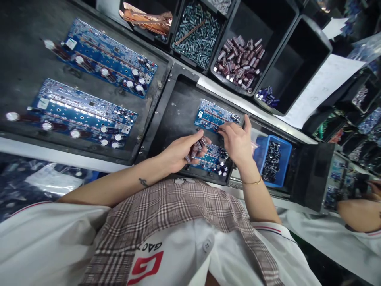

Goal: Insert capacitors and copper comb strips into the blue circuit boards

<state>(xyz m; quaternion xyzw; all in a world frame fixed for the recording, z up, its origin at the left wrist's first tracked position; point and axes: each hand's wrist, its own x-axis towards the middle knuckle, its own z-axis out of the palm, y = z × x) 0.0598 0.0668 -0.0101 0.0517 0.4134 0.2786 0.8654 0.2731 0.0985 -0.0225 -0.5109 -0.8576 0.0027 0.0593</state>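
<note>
Several brown capacitors lie in the curled fingers of my left hand, above the nearer of two blue circuit boards in the black tray. My right hand is over the farther blue board, its thumb and a finger pinched at the board's near edge, the index finger raised. A small dark part, perhaps a capacitor, shows at the fingertips, too small to make out clearly.
Two larger blue boards with capacitors lie on the left tray. Black bins hold brown capacitors, blue capacitors and small grey-green parts. A blue bin stands right of my right hand. Another person's arm is at far right.
</note>
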